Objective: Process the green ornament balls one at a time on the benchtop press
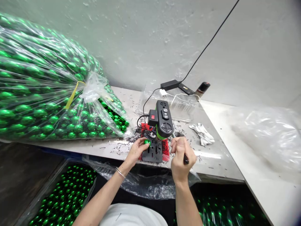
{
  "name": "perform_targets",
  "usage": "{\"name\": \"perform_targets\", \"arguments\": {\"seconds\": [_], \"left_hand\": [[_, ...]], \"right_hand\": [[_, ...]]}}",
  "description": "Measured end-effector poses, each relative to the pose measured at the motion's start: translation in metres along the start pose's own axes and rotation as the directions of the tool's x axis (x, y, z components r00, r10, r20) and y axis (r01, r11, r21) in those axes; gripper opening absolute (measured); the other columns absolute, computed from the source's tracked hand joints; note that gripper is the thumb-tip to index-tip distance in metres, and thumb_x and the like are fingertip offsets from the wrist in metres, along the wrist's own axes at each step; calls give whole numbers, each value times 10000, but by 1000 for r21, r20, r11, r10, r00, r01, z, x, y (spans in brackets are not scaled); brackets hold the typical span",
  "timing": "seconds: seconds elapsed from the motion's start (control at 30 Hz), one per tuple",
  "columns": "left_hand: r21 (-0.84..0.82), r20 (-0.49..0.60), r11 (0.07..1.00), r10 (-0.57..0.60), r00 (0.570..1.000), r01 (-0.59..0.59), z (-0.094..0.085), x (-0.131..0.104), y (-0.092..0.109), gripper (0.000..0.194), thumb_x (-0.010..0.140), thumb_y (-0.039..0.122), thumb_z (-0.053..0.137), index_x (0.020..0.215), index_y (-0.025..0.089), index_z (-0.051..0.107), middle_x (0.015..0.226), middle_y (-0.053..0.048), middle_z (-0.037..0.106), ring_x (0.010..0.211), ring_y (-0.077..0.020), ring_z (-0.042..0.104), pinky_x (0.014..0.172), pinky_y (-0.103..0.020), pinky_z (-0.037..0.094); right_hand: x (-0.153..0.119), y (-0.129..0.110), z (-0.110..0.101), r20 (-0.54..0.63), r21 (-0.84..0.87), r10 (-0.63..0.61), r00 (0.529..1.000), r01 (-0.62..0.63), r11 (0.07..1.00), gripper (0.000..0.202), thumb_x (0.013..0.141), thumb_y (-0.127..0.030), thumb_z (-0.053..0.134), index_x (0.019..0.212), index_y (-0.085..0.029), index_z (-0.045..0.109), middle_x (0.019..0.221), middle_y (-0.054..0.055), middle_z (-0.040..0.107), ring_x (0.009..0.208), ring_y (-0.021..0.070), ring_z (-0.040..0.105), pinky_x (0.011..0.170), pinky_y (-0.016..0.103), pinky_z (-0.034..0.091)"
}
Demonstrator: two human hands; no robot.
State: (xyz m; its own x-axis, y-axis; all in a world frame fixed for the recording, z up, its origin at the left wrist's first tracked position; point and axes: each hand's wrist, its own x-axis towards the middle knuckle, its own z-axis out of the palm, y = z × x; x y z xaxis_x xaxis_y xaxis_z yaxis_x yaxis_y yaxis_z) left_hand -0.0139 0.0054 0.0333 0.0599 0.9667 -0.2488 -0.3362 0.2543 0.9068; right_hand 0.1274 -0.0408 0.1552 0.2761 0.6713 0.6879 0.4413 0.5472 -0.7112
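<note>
My left hand [136, 149] pinches a shiny green ball ornament [147, 142] between thumb and fingers. The ball is over the dark slotted base plate [152, 153] of a small black bench machine [164, 119]. To the right of the machine, my right hand [182, 156] is closed in a fist around a handle, whose black end [186, 159] sticks out below the fist. A short piece of metal rod shows between the machine and this fist; how the two join is hidden. Red material [166, 150] lies under the base plate.
A big clear bag of green balls [47, 94] fills the table's left side. More balls [68, 191] sit below at left. Small black bits litter the tabletop. White gloves [202, 134], a clear plastic tray [183, 110], a power adapter [169, 84] and a plastic bag [270, 138] lie around.
</note>
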Motion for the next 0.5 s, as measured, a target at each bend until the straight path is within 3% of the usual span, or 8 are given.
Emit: {"name": "perform_targets", "arguments": {"seconds": [0.1, 0.2, 0.37, 0.5], "left_hand": [[363, 47, 918, 153, 987, -160, 9, -2, -6, 322, 749, 199, 762, 1062, 185, 685, 1038, -67, 747, 936, -207, 695, 903, -358, 546], [633, 127, 716, 277, 952, -293, 14, -4, -10, 360, 795, 238, 737, 1149, 203, 682, 1084, -83, 744, 942, -243, 699, 902, -402, 550], [735, 283, 437, 497, 820, -519, 13, -1, -22, 335, 829, 215, 727, 1159, 178, 688, 1171, -123, 720, 1110, -287, 655, 1002, -462, 506], [745, 321, 349, 560, 764, -568, 10, 3, -30, 326, 833, 303, 757, 1135, 192, 709, 1116, -115, 726, 1045, -281, 660, 954, -471, 518]], "right_hand": [[-2, 1, -1, 14, -5, -14, 1000, 14, 1000, 370, 999, -205, 405, 630, -211, 431, 628, -28, 476, 607, 107, 492, 592, 272, 375], [-4, 2, -1, 23, 1, -30, 999, 30, 1000, 361, 996, -191, 401, 637, -212, 433, 635, -25, 480, 617, 112, 497, 595, 275, 378], [-5, 4, -3, 32, 8, -52, 998, 51, 999, 340, 987, -163, 410, 651, -209, 437, 660, -19, 493, 631, 111, 498, 598, 271, 381], [-9, 7, -5, 54, 6, -91, 994, 90, 996, 315, 972, -133, 415, 669, -208, 453, 678, -15, 508, 653, 117, 523, 613, 271, 398]]}}
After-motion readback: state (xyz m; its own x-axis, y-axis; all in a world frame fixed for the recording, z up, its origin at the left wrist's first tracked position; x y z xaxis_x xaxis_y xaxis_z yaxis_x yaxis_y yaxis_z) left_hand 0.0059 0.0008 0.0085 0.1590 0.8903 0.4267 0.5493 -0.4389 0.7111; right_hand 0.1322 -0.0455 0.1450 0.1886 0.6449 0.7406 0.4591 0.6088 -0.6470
